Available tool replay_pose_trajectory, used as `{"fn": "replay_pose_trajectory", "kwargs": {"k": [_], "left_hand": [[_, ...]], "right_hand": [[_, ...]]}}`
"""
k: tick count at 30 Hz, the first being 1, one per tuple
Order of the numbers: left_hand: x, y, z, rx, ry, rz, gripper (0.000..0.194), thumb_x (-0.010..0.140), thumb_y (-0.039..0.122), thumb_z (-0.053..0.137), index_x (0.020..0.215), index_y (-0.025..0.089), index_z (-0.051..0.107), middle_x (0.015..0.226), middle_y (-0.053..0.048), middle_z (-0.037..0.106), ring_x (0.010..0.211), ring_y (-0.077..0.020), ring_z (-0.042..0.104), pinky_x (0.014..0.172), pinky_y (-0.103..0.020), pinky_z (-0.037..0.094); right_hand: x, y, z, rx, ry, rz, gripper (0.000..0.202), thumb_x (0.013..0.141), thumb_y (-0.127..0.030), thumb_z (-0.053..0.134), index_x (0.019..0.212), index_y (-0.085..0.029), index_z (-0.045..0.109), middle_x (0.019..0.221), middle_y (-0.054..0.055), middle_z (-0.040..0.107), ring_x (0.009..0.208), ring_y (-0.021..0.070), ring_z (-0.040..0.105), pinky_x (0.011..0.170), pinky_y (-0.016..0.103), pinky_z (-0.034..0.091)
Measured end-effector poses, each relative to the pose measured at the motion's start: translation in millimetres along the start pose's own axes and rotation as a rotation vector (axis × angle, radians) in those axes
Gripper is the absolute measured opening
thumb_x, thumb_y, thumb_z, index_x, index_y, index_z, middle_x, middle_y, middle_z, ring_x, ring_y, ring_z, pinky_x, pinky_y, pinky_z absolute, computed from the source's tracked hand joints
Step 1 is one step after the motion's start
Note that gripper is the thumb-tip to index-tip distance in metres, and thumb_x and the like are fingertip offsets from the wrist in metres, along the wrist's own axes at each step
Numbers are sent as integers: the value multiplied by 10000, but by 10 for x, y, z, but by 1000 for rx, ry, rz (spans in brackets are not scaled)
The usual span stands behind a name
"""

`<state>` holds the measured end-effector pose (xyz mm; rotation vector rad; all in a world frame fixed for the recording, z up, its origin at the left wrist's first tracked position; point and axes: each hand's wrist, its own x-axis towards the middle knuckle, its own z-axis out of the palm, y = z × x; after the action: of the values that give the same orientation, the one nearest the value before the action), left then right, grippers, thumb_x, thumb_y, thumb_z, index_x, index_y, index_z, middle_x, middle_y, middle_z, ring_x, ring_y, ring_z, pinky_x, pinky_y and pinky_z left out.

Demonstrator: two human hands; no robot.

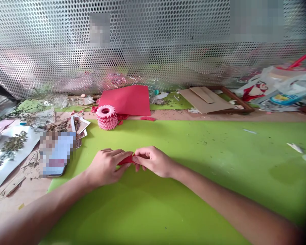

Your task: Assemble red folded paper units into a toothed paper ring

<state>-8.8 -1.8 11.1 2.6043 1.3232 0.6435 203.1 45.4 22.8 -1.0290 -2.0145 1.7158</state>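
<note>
A small red paper piece (126,159) is held between both hands above the green mat (153,211). My left hand (107,166) has its fingers closed round the left part of it. My right hand (154,161) pinches its right end with thumb and fingertips. Behind my left hand stands a pink ring-shaped stack of folded paper (107,117) with a hollow middle. A red sheet (130,98) lies just behind that stack, and a small red folded strip (147,118) rests at the mat's far edge.
A phone (58,154), partly blurred out, and photo cards (81,126) lie at the left, near dried plants (14,142). Cardboard pieces (206,99) rest on a brown tray at the back right. Plastic bags (277,86) stand farther right. A perforated metal panel (153,44) closes the back.
</note>
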Motion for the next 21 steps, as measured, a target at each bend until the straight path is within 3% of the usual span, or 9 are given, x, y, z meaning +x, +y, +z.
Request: {"fn": "replay_pose_trajectory", "kwargs": {"k": [14,21], "left_hand": [[51,-74,-1,-71,39,-12,290,951,287,553,1209,194,647,1002,-48,764,782,-186,728,694,-292,555],[23,-66,33,-48,38,-4,288,945,274,556,1209,205,645,993,-52,768,793,-185,733,710,-287,567]], "right_hand": [[1,-45,-17,-93,102,-42,422,914,-547,565,770,-164,668,718,35,687,562,135,516,533,264,391],[-8,-68,4,-57,62,-37,371,896,-521,603,780,-173,656,735,42,714,587,150,559,565,274,434]]}}
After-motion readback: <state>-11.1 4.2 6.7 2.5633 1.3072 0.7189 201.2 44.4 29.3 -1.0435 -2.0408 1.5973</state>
